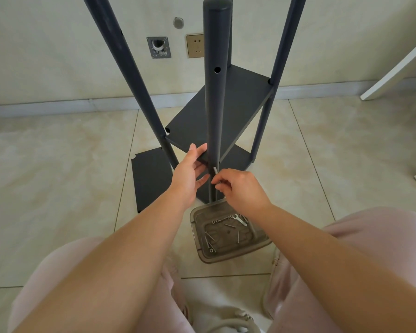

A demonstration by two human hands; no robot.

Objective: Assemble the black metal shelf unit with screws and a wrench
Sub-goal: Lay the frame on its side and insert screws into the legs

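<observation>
Fingers of my right hand (240, 188) curl round a silver screw (215, 171), its long axis pointing to 11 o'clock at the near post (216, 92), nearly touching. Left hand (190, 171), fingers straight, steadies the black shelf corner (203, 156) at 9 o'clock of the post. R hand's nearer the hole, I judge. Wrench (240, 219) lies in the tray (250, 251) at 6 o'clock.

Matt metal shelf (216, 111), glossy tiles (58, 164).
</observation>
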